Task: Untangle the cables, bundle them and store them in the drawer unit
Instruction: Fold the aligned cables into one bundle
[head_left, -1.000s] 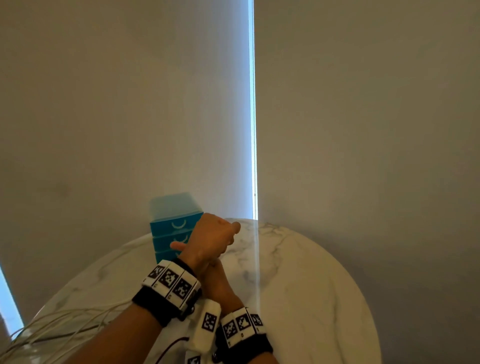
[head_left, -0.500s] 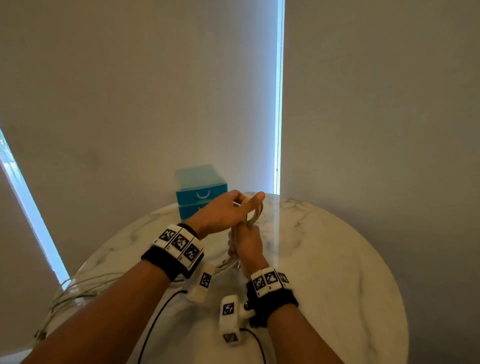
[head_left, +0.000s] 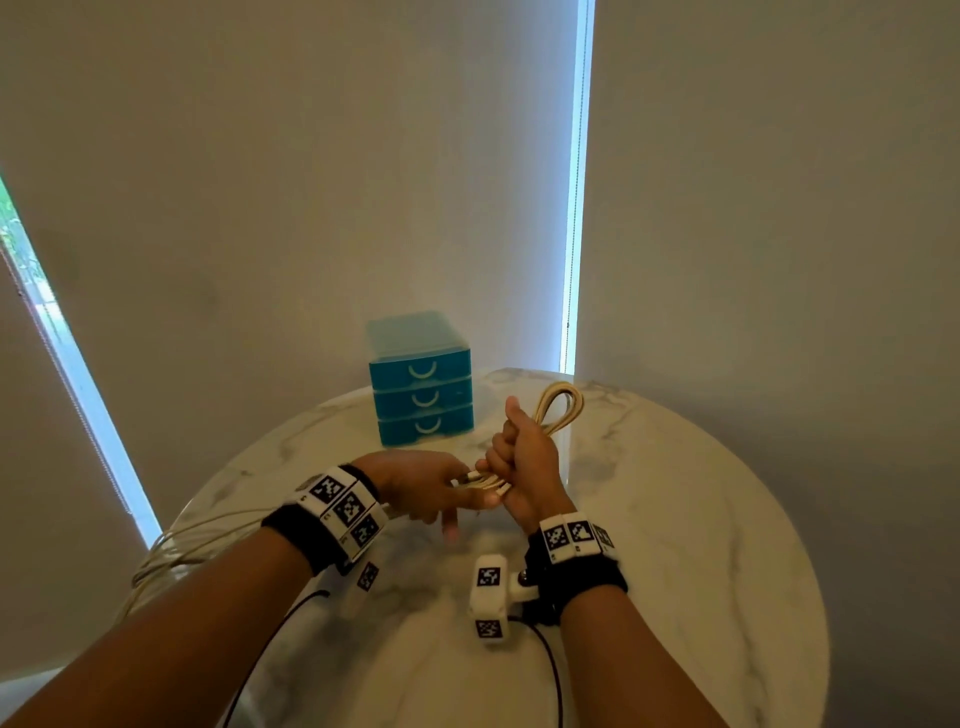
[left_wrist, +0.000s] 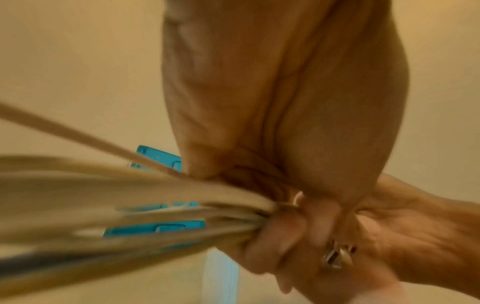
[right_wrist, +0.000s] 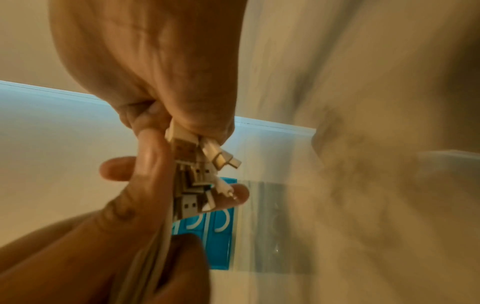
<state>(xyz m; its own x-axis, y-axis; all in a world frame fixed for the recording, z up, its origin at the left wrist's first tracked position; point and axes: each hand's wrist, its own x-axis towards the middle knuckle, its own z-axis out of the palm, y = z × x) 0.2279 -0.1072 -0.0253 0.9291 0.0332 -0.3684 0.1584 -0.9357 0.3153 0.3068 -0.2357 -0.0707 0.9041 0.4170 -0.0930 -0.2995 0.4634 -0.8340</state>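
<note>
A bundle of cream-white cables (head_left: 562, 408) loops up out of my right hand (head_left: 524, 462), which grips it in a fist above the middle of the marble table (head_left: 675, 519). My left hand (head_left: 431, 488) is just left of the fist and holds the strands where they leave it. In the right wrist view several USB connectors (right_wrist: 197, 174) stick out under the right hand (right_wrist: 155, 61), with the left hand's fingers (right_wrist: 145, 185) against them. Blurred strands (left_wrist: 130, 197) stream leftward in the left wrist view. The blue three-drawer unit (head_left: 421, 395) stands behind the hands, all drawers closed.
More pale cable (head_left: 197, 540) trails from my left hand over the table's left edge. Black camera leads (head_left: 550, 665) run along the table near my forearms. Blinds with a bright gap (head_left: 574, 208) stand behind the round table.
My left hand came down from on top of the right hand to its left side. The right fist rose and the cable loop now shows above it.
</note>
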